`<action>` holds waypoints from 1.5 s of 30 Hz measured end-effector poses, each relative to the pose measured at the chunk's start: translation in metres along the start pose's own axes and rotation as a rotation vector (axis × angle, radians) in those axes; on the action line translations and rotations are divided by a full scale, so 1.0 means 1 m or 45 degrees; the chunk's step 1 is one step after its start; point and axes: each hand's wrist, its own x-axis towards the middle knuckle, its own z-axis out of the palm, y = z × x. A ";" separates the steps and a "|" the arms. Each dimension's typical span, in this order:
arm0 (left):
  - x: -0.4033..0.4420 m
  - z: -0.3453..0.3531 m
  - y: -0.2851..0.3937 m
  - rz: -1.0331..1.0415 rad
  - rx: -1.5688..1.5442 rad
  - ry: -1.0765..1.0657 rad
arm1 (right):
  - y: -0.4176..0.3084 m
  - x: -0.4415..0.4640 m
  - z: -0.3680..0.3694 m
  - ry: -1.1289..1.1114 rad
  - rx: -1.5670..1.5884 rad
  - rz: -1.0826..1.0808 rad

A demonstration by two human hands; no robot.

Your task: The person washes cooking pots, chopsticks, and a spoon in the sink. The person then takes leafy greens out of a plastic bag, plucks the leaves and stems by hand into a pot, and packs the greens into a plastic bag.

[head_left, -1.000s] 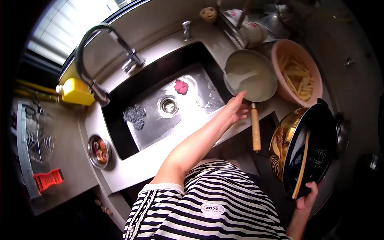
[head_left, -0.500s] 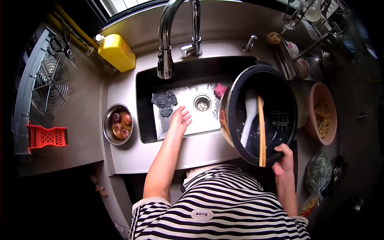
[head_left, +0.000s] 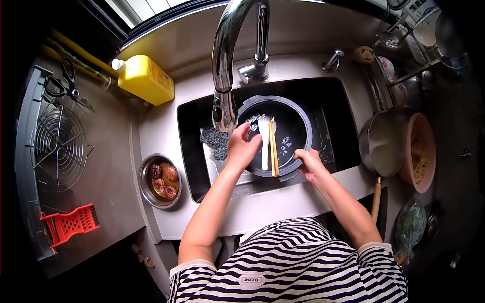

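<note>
A dark rice cooker inner pot point(head_left: 301, 117) sits down in the sink point(head_left: 339, 108), with bits of white residue inside. A white rice paddle point(head_left: 264, 146) and wooden chopsticks point(head_left: 273, 151) lie in it, their ends toward the near rim. My right hand point(head_left: 311, 164) grips the pot's near right rim, thumb on top. At the left side of the pot, my left hand point(head_left: 243, 147) hovers with fingers apart, close to the paddle and holding nothing. Just beyond it hangs the tap's spout point(head_left: 224, 108). A dark mesh scrubber point(head_left: 215, 141) lies in the sink to the left.
A metal bowl point(head_left: 145, 189) of brownish round food stands left of the sink, a yellow jug point(head_left: 144, 81) behind it. To the right are a pan point(head_left: 381, 144) and a pink bowl point(head_left: 429, 151). A red grater point(head_left: 70, 222) and wire rack point(head_left: 58, 136) lie far left.
My right hand has brought the pot left and down into the sink, with the paddle and chopsticks inside. My left hand has moved up to the pot's left side. The pan has come into view.
</note>
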 end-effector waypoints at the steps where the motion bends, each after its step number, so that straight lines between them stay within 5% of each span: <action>1: 0.013 0.021 -0.015 -0.259 0.080 -0.121 | -0.004 0.000 0.009 0.028 -0.002 -0.010; 5: 0.047 0.080 -0.043 -0.877 -0.598 -0.403 | -0.008 0.023 0.017 -0.009 -0.099 -0.276; 9: 0.049 0.121 -0.054 -1.105 -0.898 -0.163 | -0.030 0.034 0.011 0.232 -0.839 -0.415; 11: 0.042 0.119 -0.049 -1.013 -0.899 -0.224 | -0.030 0.050 0.003 0.354 -0.989 -0.764; 13: 0.037 0.100 -0.042 -1.070 -0.803 -0.417 | -0.034 0.070 -0.013 0.241 -1.024 -0.538; 15: 0.027 0.073 -0.040 -0.827 -0.533 -0.453 | -0.048 0.060 -0.016 0.187 -0.902 -0.195; 17: 0.013 0.048 -0.053 -0.303 -0.143 -0.104 | -0.040 0.058 -0.025 0.191 -0.691 -0.085; 19: 0.013 0.027 -0.082 -0.168 0.005 0.083 | -0.035 0.050 -0.025 0.175 -0.531 -0.006; 21: 0.019 0.018 -0.098 -0.290 0.140 0.165 | -0.027 0.046 -0.025 0.158 -0.415 0.022; 25: 0.032 0.037 -0.091 -1.080 -0.639 0.242 | -0.032 0.039 -0.020 0.191 -0.576 -0.141; 32: 0.046 0.117 -0.125 -1.333 -1.208 0.214 | -0.062 -0.007 0.006 0.458 -1.397 -0.811; 33: 0.050 0.134 -0.148 -1.304 -1.331 0.070 | -0.062 -0.011 0.006 0.439 -1.459 -0.921; 34: 0.057 0.161 -0.162 -1.285 -1.518 0.239 | -0.065 -0.017 0.009 0.448 -1.508 -1.004; 36: 0.061 0.171 -0.159 -1.127 -1.684 -0.182 | -0.066 -0.030 0.014 0.482 -1.607 -1.213; 39: 0.050 0.153 -0.101 -1.093 -1.868 -0.337 | -0.062 -0.041 0.010 0.539 -1.743 -1.584; 41: 0.045 0.146 -0.086 -0.821 -2.154 -0.547 | -0.058 -0.051 0.008 0.588 -1.806 -1.678; 45: 0.015 0.096 -0.012 0.137 -1.461 -0.297 | -0.043 -0.055 -0.006 0.547 -1.766 -1.972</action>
